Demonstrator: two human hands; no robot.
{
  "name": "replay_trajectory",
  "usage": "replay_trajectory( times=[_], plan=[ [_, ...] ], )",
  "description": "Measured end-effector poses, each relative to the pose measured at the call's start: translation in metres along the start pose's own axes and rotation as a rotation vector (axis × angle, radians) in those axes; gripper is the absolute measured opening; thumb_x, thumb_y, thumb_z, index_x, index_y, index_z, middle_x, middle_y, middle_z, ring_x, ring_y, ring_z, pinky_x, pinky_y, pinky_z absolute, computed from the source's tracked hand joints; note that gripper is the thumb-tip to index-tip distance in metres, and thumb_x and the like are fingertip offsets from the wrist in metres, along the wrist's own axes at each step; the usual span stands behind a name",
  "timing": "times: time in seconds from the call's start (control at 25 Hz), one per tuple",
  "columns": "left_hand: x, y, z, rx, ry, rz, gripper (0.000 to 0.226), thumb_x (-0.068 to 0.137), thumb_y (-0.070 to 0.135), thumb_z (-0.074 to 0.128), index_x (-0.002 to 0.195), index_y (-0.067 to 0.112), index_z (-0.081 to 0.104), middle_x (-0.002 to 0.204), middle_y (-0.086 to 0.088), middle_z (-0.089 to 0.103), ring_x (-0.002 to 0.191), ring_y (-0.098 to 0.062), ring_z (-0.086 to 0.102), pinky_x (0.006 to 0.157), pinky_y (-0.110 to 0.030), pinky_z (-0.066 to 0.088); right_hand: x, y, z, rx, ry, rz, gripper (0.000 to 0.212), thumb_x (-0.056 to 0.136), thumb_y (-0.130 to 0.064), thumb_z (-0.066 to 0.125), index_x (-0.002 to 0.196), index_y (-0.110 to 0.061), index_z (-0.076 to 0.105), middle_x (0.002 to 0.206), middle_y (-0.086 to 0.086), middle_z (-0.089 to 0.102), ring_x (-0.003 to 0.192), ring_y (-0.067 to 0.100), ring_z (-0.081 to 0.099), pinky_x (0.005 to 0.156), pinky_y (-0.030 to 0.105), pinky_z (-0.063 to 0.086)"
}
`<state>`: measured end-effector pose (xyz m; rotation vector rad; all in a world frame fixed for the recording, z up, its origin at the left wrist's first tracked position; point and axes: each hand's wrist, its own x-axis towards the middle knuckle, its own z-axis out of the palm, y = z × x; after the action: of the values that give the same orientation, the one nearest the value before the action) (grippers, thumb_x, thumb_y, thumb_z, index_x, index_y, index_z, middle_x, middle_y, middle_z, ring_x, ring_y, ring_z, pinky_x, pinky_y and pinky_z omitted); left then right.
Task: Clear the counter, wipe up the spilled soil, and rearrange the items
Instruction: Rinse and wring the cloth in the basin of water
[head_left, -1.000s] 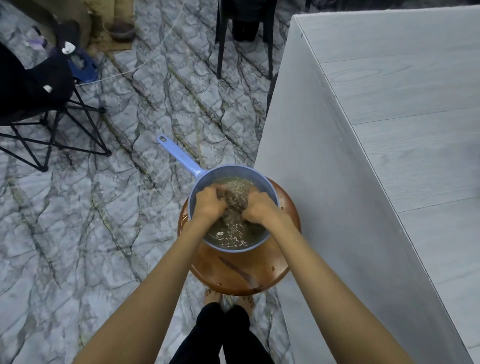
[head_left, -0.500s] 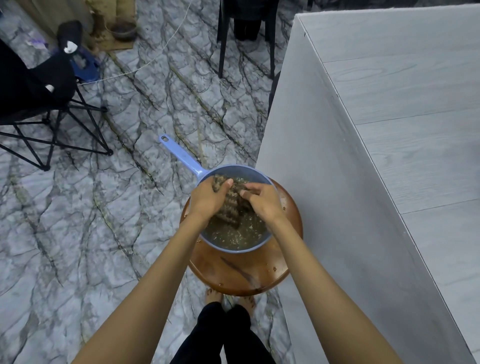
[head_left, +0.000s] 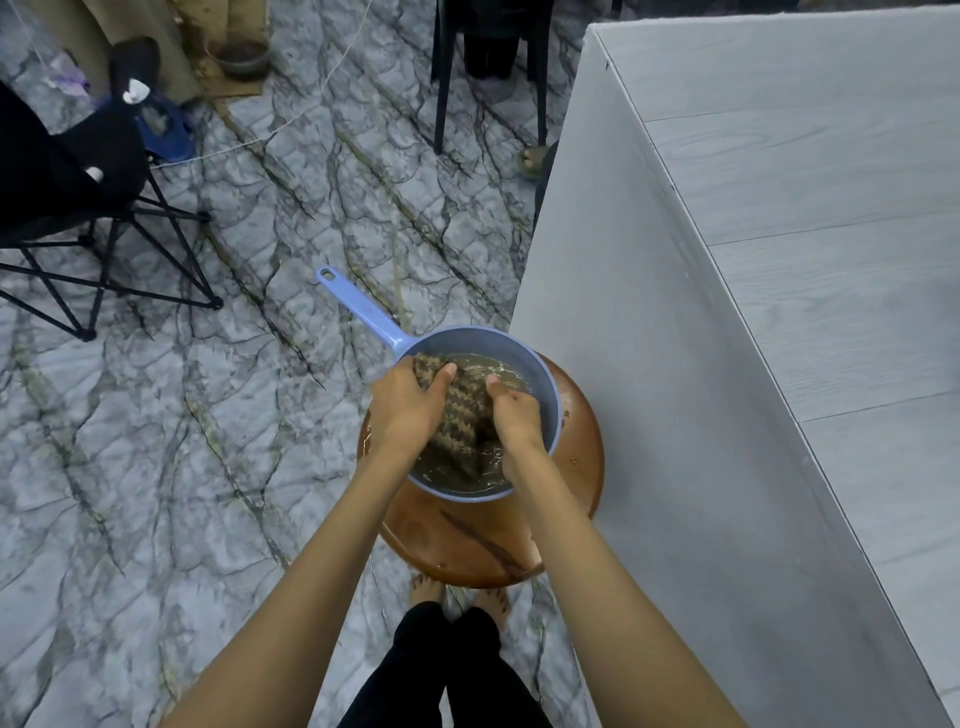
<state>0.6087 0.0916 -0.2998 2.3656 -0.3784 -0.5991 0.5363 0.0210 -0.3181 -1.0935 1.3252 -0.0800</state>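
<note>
A blue plastic dipper (head_left: 540, 374) with a long handle sits on a round brown stool (head_left: 498, 540) beside the grey counter (head_left: 779, 260). It holds muddy brown water. A wet, brown patterned cloth (head_left: 465, 415) hangs partly out of the water, its lower end still in it. My left hand (head_left: 408, 405) grips the cloth's upper left part. My right hand (head_left: 514, 410) grips its right side over the dipper.
The counter's grey side panel (head_left: 649, 415) stands right against the stool. A black folding chair (head_left: 78, 208) stands at the far left, a black chair (head_left: 488, 67) at the top. My bare feet (head_left: 457, 597) are under the stool on the marbled floor (head_left: 182, 441).
Both hands have lifted the cloth up out of the muddy water, where it was pressed down a second ago. It now hangs stretched between them.
</note>
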Motion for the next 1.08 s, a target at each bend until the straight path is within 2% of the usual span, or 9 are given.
replay_trajectory(
  times=[0.12,0.2,0.28,0.4,0.56,0.68,0.8,0.96,1.08],
  plan=[
    [0.003,-0.003,-0.001,0.013,-0.003,-0.005,0.046,0.088,0.038,0.054,0.117,0.001,0.055,0.117,-0.022,0.061,0.114,-0.036,0.053,0.089,-0.038,0.044,-0.001,0.003,0.002,-0.071,-0.009,-0.042,0.026,0.089,-0.025,0.059,0.101,-0.003,0.067,0.099,0.010,0.065,0.100,0.023,0.059,0.082,0.029,0.044],
    [0.000,-0.003,-0.001,0.037,-0.008,0.006,0.046,0.088,0.037,0.054,0.118,0.001,0.054,0.118,-0.021,0.061,0.114,-0.037,0.052,0.090,-0.039,0.043,0.003,0.000,0.002,-0.180,0.090,-0.034,0.025,0.094,-0.019,0.052,0.087,-0.001,0.067,0.080,0.010,0.061,0.076,0.021,0.058,0.069,0.027,0.048],
    [-0.001,-0.001,0.002,0.104,-0.022,0.018,0.047,0.088,0.037,0.054,0.120,0.003,0.050,0.116,-0.021,0.061,0.112,-0.038,0.054,0.087,-0.041,0.044,0.002,-0.005,0.000,-0.283,0.140,-0.035,0.024,0.097,-0.014,0.042,0.083,-0.005,0.060,0.074,0.007,0.056,0.061,0.017,0.049,0.058,0.025,0.043],
    [0.008,0.002,0.012,0.381,-0.165,0.073,0.047,0.088,0.034,0.055,0.122,0.005,0.043,0.119,-0.022,0.058,0.111,-0.039,0.054,0.084,-0.043,0.045,-0.001,-0.006,-0.002,-0.351,0.124,-0.123,0.025,0.096,-0.013,0.036,0.106,-0.005,0.058,0.094,0.010,0.059,0.077,0.023,0.053,0.068,0.032,0.042],
    [0.020,-0.002,0.035,0.557,-0.364,0.154,0.050,0.089,0.018,0.051,0.135,0.006,0.034,0.143,-0.024,0.027,0.132,-0.041,0.027,0.107,-0.047,0.030,-0.005,-0.009,-0.008,-0.428,0.055,-0.244,0.042,0.093,-0.010,0.038,0.135,-0.012,0.040,0.120,0.016,0.060,0.101,0.030,0.059,0.083,0.035,0.046],
    [0.021,-0.004,0.038,0.368,-0.332,0.313,0.039,0.082,0.015,0.056,0.120,0.005,0.054,0.128,-0.022,0.050,0.121,-0.037,0.046,0.100,-0.037,0.038,-0.002,-0.011,-0.013,-0.451,-0.039,-0.235,0.048,0.091,-0.006,0.039,0.138,-0.011,0.040,0.128,0.012,0.057,0.115,0.030,0.054,0.090,0.032,0.044],
    [0.022,0.001,0.008,0.130,-0.338,0.298,0.030,0.073,0.013,0.072,0.103,0.008,0.067,0.098,-0.004,0.062,0.095,-0.019,0.058,0.078,-0.018,0.038,-0.002,-0.018,-0.024,-0.288,-0.251,-0.179,0.053,0.082,-0.002,0.048,0.134,-0.015,0.047,0.125,0.009,0.057,0.109,0.023,0.053,0.081,0.023,0.046],
    [0.016,0.008,-0.041,-0.199,-0.656,0.308,0.029,0.065,0.004,0.079,0.087,0.019,0.071,0.088,0.007,0.070,0.089,-0.010,0.064,0.081,-0.018,0.047,0.004,-0.047,-0.053,-0.629,-0.752,-0.244,0.082,0.074,-0.011,0.071,0.143,-0.028,0.030,0.144,0.001,0.040,0.129,0.018,0.041,0.110,0.034,0.036],
    [0.017,0.013,-0.048,-0.490,-0.791,0.317,0.028,0.058,0.007,0.081,0.077,0.026,0.074,0.083,0.010,0.074,0.085,-0.006,0.068,0.077,-0.016,0.053,0.009,-0.062,-0.055,-0.685,-1.094,-0.113,0.073,0.074,-0.001,0.072,0.137,-0.017,0.038,0.133,0.001,0.051,0.123,0.021,0.050,0.105,0.031,0.043]
  ],
)
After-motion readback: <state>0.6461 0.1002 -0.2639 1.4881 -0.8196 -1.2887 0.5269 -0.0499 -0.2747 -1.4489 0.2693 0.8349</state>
